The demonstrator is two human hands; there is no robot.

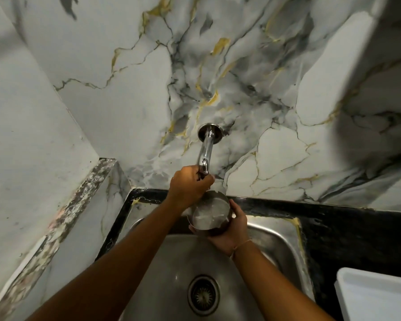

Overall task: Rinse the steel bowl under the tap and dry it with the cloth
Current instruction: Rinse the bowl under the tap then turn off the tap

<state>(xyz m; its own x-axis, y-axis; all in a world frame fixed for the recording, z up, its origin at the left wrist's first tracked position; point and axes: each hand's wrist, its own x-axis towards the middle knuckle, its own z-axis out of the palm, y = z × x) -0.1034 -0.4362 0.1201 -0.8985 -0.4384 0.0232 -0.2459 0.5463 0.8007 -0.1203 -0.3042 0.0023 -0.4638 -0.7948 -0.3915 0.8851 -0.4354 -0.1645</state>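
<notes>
Head view: left hand closed on tap, its end hidden; right hand cupping steel bowl.

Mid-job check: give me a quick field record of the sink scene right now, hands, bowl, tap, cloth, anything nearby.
left hand: raised to the tap, closed around its lower end
right hand: cupping the steel bowl from below and the side
steel bowl: held over the sink, just under the tap, opening toward the camera
tap: wall-mounted chrome spout; water flow cannot be made out
sink: steel basin, drain visible
cloth: not in view
white tray: on the black counter, right of the sink
</notes>
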